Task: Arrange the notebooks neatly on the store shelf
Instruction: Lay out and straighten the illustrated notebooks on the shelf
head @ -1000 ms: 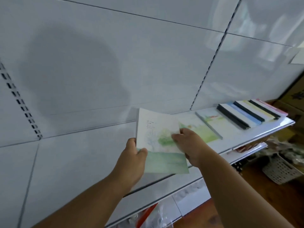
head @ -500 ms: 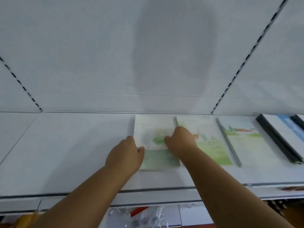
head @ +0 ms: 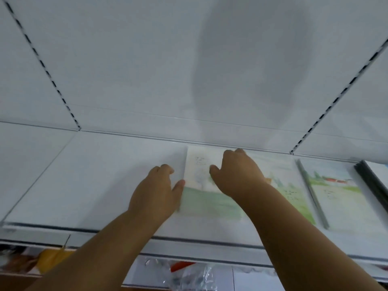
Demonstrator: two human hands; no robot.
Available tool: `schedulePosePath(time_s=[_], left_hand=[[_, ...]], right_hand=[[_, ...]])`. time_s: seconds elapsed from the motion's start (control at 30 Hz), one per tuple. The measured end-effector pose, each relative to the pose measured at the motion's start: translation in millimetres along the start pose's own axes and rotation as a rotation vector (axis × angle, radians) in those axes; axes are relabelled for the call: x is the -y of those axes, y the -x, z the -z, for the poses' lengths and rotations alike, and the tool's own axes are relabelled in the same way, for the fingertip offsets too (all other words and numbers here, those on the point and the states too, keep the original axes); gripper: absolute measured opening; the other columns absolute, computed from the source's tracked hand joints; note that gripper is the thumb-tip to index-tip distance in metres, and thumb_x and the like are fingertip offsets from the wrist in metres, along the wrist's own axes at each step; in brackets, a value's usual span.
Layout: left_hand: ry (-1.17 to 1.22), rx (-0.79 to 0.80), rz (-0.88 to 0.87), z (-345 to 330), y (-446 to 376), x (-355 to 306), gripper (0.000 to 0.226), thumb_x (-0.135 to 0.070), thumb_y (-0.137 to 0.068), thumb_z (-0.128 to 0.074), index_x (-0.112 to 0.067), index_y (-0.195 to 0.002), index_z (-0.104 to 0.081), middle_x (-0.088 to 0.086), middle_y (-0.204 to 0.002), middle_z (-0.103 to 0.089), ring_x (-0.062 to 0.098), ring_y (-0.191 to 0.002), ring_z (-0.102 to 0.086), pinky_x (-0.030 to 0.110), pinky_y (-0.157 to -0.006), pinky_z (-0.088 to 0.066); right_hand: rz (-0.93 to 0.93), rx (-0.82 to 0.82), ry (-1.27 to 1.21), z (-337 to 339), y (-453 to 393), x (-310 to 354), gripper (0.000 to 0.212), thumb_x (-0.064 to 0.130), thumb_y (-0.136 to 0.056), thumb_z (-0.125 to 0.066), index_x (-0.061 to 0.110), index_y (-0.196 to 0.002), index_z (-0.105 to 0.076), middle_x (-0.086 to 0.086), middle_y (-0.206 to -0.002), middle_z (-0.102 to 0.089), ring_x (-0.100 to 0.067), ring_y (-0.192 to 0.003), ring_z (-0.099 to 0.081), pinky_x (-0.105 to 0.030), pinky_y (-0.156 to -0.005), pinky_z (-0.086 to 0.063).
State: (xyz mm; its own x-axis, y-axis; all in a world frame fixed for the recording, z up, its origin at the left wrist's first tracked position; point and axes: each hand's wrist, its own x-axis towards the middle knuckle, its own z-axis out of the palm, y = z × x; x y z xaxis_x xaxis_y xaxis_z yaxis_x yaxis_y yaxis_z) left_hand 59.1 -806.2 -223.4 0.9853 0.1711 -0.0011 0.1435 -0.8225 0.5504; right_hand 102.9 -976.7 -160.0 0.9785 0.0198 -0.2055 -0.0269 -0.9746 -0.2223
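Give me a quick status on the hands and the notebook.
Left hand against the left edge of the notebook, right hand resting on top. Notebook flat on shelf, beside the next one. Nothing in the way.

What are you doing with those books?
A person is lining up notebooks on a white store shelf. Both hands are on the leftmost notebook, which lies flat on the shelf: the left hand rests against its left edge, and the right hand lies on top of it, reaching toward the back. To its right lie two more notebooks with similar green pictures, then a dark-edged one at the frame's edge.
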Motion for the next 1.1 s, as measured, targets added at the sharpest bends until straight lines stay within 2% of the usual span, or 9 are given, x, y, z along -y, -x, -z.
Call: schedulePosePath(time_s=[0.07, 0.13, 0.33, 0.4, 0.5, 0.67, 0.8, 0.97, 1.1], left_hand=[[0.028, -0.072, -0.068, 28.7, 5.3, 21.5, 0.032, -0.045, -0.093, -0.056, -0.028, -0.120, -0.057, -0.012, -0.095, -0.058, 0.007, -0.077, -0.057, 0.017, -0.068, -0.044], [0.055, -0.137, -0.082, 65.7, 11.2, 51.8, 0.024, -0.042, -0.093, -0.057, -0.031, -0.114, -0.059, -0.017, -0.087, -0.057, 0.004, -0.070, -0.054, 0.011, -0.062, -0.036], [0.096, -0.383, -0.001, 200.1, 53.1, 197.9, 0.003, -0.034, -0.093, -0.057, -0.035, -0.092, -0.058, -0.015, -0.079, -0.059, 0.006, -0.066, -0.056, 0.023, -0.062, -0.046], [0.078, -0.448, 0.039, 245.9, 71.1, 250.3, 0.010, -0.032, -0.093, -0.055, -0.033, -0.083, -0.056, -0.012, -0.072, -0.058, 0.006, -0.066, -0.055, 0.022, -0.059, -0.044], [0.032, -0.520, 0.119, 307.3, 97.5, 318.5, 0.009, -0.035, -0.093, -0.054, -0.034, -0.085, -0.054, -0.011, -0.071, -0.057, 0.006, -0.065, -0.056, 0.024, -0.058, -0.046], [-0.018, -0.594, 0.189, 385.7, 112.0, 389.5, 0.005, -0.035, -0.094, -0.054, -0.034, -0.089, -0.054, -0.013, -0.074, -0.058, 0.002, -0.071, -0.057, 0.014, -0.057, -0.041], [0.000, -0.654, 0.209, 416.3, 95.1, 421.1, 0.006, -0.035, -0.095, -0.053, -0.031, -0.091, -0.056, -0.014, -0.074, -0.058, 0.005, -0.069, -0.058, 0.011, -0.057, -0.037], [0.106, -0.658, 0.241, 439.1, 79.7, 457.2, 0.009, -0.034, -0.095, -0.055, -0.032, -0.086, -0.056, -0.014, -0.071, -0.059, -0.001, -0.073, -0.058, 0.011, -0.056, -0.038], [0.152, -0.638, 0.276, 461.0, 66.8, 496.1, 0.011, -0.036, -0.095, -0.054, -0.033, -0.085, -0.055, -0.015, -0.071, -0.060, -0.004, -0.075, -0.058, 0.010, -0.055, -0.039]], right_hand=[[0.097, -0.024, -0.031, -2.1, 3.9, 33.9, 0.029, 0.044, -0.099, -0.047, 0.015, -0.101, -0.052, -0.009, -0.121, -0.052, -0.028, -0.103, -0.056, -0.033, -0.081, -0.041], [0.200, -0.003, -0.075, -12.2, 11.3, 79.6, 0.043, 0.048, -0.099, -0.047, 0.012, -0.121, -0.057, -0.008, -0.128, -0.052, -0.027, -0.115, -0.056, -0.035, -0.092, -0.045], [0.461, 0.024, -0.185, -50.5, 40.9, 257.4, 0.056, 0.049, -0.100, -0.046, 0.016, -0.146, -0.046, 0.000, -0.142, -0.051, -0.019, -0.127, -0.052, -0.032, -0.105, -0.042], [0.544, 0.038, -0.251, -65.3, 53.2, 325.2, 0.055, 0.048, -0.101, -0.047, 0.020, -0.147, -0.046, 0.005, -0.142, -0.052, -0.014, -0.126, -0.053, -0.025, -0.102, -0.039], [0.615, 0.112, -0.387, -89.9, 72.9, 422.0, 0.047, 0.048, -0.099, -0.051, 0.021, -0.139, -0.055, 0.009, -0.129, -0.061, -0.010, -0.113, -0.059, -0.021, -0.092, -0.040], [0.512, 0.361, -0.601, -126.0, 71.5, 536.6, 0.038, 0.045, -0.096, -0.057, 0.010, -0.104, -0.068, -0.004, -0.095, -0.072, -0.021, -0.082, -0.073, -0.044, -0.085, -0.060], [0.286, 0.487, -0.807, -143.8, 42.4, 589.8, 0.041, 0.045, -0.095, -0.063, 0.005, -0.101, -0.065, -0.009, -0.093, -0.072, -0.023, -0.063, -0.069, -0.031, -0.061, -0.058], [0.174, 0.451, -0.715, -171.7, -9.7, 641.6, 0.066, 0.070, -0.087, -0.057, 0.004, -0.093, -0.063, -0.011, -0.086, -0.071, -0.028, -0.063, -0.072, -0.035, -0.067, -0.062], [0.176, 0.262, -0.407, -191.7, -28.2, 665.5, 0.074, 0.078, -0.083, -0.053, 0.006, -0.076, -0.067, -0.004, -0.054, -0.067, -0.020, -0.046, -0.067, -0.030, -0.061, -0.060]])
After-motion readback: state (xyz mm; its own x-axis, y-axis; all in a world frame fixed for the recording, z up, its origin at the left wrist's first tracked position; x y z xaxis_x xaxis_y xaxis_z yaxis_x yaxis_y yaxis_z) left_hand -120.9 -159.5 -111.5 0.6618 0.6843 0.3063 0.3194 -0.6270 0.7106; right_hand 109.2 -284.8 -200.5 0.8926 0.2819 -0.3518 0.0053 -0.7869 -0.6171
